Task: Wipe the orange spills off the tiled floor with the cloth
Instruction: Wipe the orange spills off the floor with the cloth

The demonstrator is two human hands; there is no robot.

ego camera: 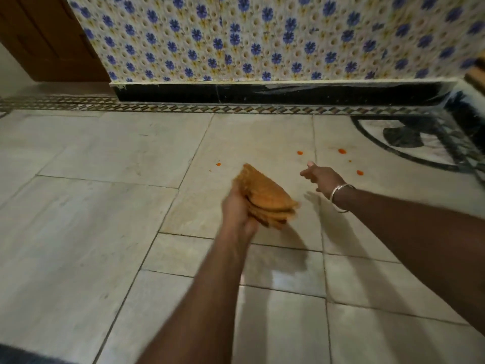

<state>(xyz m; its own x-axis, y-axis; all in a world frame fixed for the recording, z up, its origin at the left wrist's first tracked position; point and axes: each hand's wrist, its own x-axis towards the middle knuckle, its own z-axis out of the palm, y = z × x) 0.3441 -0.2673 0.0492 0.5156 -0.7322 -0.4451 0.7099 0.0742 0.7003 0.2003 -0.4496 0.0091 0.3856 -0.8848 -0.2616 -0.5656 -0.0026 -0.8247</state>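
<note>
Head view: cloth (265,198) in left hand (237,208).

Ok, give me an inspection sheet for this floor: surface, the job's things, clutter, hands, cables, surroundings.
Surface: pale tiled floor, dark grout lines, shiny patch near the camera.
Job's things: folded orange cloth held above the floor; small orange spills at left, centre and right, unwiped.
Clutter: nothing seen.
Hands: left hand has its grip closed on the cloth; right hand open, empty, silver bangle on wrist.
Cables: nothing seen.
Surroundings: blue-flowered wall tiles, black skirting, brown wooden door.
</note>
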